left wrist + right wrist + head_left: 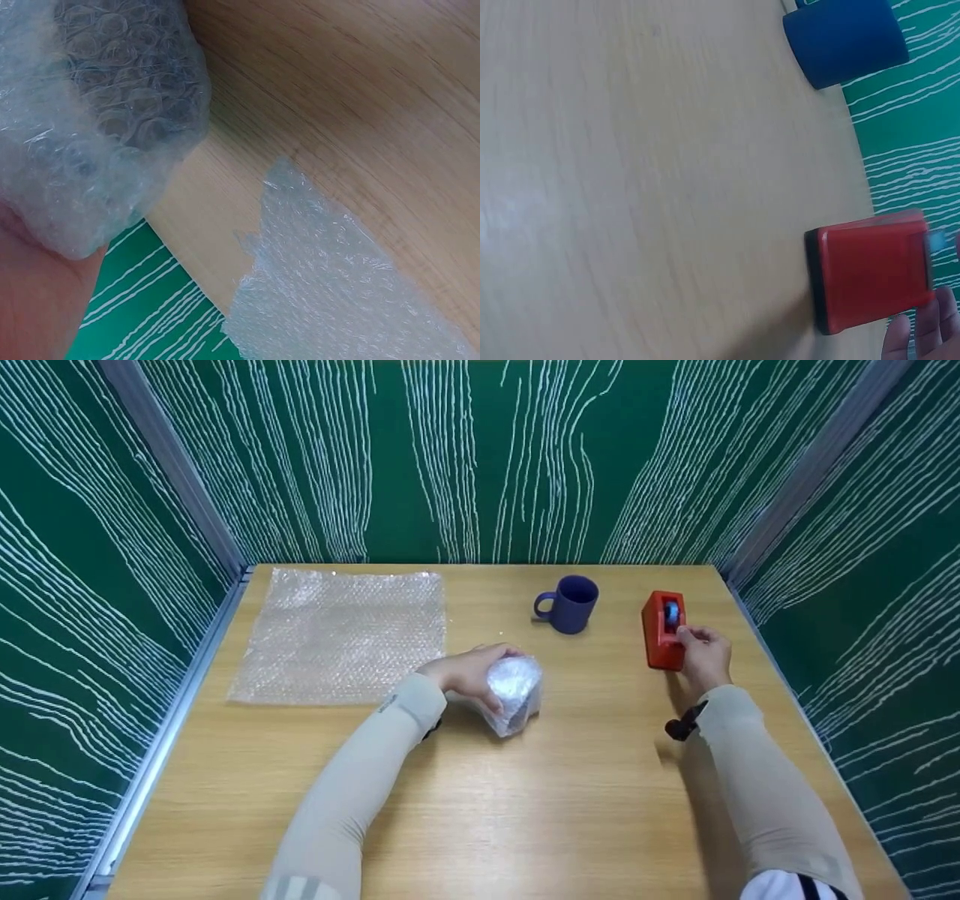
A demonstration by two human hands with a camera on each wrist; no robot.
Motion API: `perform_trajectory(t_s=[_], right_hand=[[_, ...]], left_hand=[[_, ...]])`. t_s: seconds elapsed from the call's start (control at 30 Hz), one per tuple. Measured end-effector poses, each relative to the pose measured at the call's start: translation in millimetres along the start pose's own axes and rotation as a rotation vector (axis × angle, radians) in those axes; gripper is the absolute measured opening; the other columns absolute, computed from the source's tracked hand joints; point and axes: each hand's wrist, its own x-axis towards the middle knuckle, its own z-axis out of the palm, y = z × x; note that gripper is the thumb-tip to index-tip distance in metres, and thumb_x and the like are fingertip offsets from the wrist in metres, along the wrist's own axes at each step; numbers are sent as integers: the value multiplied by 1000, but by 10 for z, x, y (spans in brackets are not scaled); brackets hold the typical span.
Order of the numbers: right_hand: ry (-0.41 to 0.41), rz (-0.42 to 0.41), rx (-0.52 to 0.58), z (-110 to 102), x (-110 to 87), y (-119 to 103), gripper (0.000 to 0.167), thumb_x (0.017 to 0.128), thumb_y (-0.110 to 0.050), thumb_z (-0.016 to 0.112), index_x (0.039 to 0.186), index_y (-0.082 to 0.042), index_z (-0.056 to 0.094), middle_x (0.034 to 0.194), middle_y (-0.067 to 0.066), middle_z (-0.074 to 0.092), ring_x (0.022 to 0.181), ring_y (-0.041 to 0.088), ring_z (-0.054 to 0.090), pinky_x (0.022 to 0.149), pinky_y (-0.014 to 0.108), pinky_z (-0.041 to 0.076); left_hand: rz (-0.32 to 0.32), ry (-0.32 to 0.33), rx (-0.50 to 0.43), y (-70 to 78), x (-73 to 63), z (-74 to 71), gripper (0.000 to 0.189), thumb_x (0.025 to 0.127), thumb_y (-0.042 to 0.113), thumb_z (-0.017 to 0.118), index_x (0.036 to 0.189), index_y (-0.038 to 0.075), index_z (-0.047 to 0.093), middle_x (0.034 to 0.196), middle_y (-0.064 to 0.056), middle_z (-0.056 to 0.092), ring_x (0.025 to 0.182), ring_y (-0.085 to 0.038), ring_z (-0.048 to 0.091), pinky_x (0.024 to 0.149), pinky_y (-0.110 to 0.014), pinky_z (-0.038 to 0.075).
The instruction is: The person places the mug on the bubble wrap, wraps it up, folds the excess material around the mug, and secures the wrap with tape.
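Note:
A bubble-wrapped bundle (514,694) stands near the middle of the table, its contents hidden by the wrap. My left hand (474,673) grips it from the left, fingers over the far side and thumb on the near side; the left wrist view shows the bubbles (120,75) close up. At the right, my right hand (705,656) reaches a red tape dispenser (660,634) holding a blue-looking tape roll (672,615). Thumb and forefinger pinch at the tape by the roll; the strip itself is too small to see. Other fingers (928,326) lie beside the dispenser.
A flat sheet of bubble wrap (349,637) lies at the back left of the wooden table (480,825). Behind the bundle stands a dark blue mug (574,606), handle to the left. Green panels with white lines (510,457) enclose the back and sides.

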Motion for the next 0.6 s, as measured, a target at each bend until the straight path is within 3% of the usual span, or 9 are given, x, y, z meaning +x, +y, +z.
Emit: perform_trajectory(t_s=[0.13, 0.3, 0.4, 0.5, 0.6], right_hand=[[-2, 7, 17, -25, -57, -2, 35, 111, -40, 58, 143, -25, 56, 151, 2, 47, 139, 21, 43, 124, 36, 41], [52, -86, -46, -58, -129, 62, 21, 111, -35, 62, 126, -22, 66, 129, -4, 55, 127, 17, 46, 113, 30, 42], [56, -116, -76, -73, -190, 87, 18, 111, -37, 62, 120, -23, 68, 122, -8, 56, 127, 16, 44, 115, 32, 35], [35, -89, -90, -87, -267, 93, 18, 112, -40, 59, 122, -26, 66, 126, -10, 54, 135, 18, 40, 123, 38, 29], [35, -70, -115, -105, -329, 98, 18, 113, -41, 57, 123, -28, 65, 129, -10, 53, 138, 19, 37, 123, 41, 29]], left_hand=[[-7, -4, 1, 7, 11, 10, 103, 78, 21, 98, 163, 34, 41, 169, -3, 43, 156, -27, 40, 132, -53, 32], [-5, -3, 6, 20, 10, 11, 103, 79, 21, 97, 164, 31, 40, 171, -5, 40, 159, -29, 37, 132, -53, 31], [-10, -2, 0, 26, 1, 10, 102, 79, 19, 97, 164, 29, 40, 172, -5, 39, 160, -29, 36, 132, -53, 31], [-23, 1, -14, 30, -10, 13, 102, 79, 18, 96, 164, 30, 41, 173, -5, 39, 160, -30, 36, 132, -55, 31], [-28, 3, -25, 34, -16, 13, 103, 78, 17, 96, 164, 31, 41, 172, -5, 39, 159, -30, 37, 132, -56, 31]])
